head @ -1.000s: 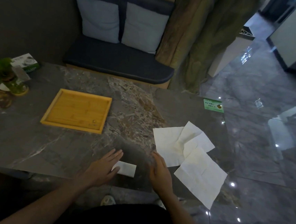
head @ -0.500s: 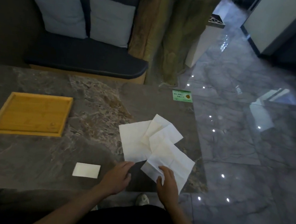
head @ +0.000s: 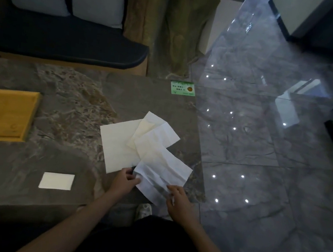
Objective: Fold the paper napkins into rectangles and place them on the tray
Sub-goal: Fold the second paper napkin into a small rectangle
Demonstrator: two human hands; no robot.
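**Top napkin gripped at the table's near right corner, at risk of tearing or dragging the pile**

A dim marble table [head: 65,116] is seen from above. Near its right edge a loose pile of unfolded napkins [head: 119,141] is spread, sheets overlapping. The nearest creased napkin [head: 163,172] is held by both hands close to the near right corner: its left edge is pinched by the left hand [head: 124,180], and its near edge is pinched by the right hand [head: 176,200].

One folded napkin [head: 57,181] lies flat by the near edge, well apart from the wooden tray [head: 6,116] at the left edge; it is not yet placed on the tray.

Risks are judged as follows. The thin paper may be torn if it is pulled in opposite directions. The sheets beneath may be dragged over the right edge, since they overlap the held one. Existing creases may produce a crooked rectangle.
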